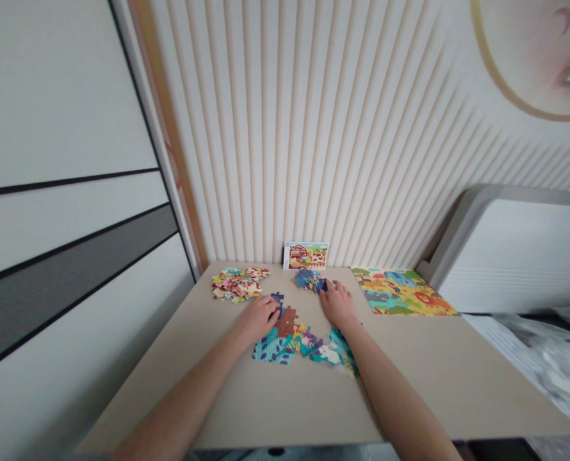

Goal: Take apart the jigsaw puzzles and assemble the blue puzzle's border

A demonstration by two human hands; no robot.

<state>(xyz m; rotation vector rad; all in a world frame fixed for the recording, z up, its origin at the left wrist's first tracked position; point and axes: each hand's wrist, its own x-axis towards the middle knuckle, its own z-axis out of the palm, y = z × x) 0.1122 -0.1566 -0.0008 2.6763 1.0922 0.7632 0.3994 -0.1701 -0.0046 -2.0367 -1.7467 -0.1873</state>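
Note:
A partly joined jigsaw puzzle (287, 322) lies on the table in front of me, with teal leaves, a brown patch and a white animal along its lower edge. My left hand (260, 317) is at its upper left, fingers curled onto a dark blue puzzle piece (278, 298) on that side. Farther back is a small heap of blue puzzle pieces (307, 279). At the heap's right side, my right hand (337, 303) has thumb and forefinger around a dark blue piece (322, 286). My right forearm covers part of the puzzle's right end.
A larger heap of pink and cream pieces (237, 283) lies at the back left. The picture box (307, 255) leans on the ribbed wall. A finished animal puzzle (403, 292) is at the back right. Beyond the table (439, 371) are a bed headboard (529, 250) and clear plastic.

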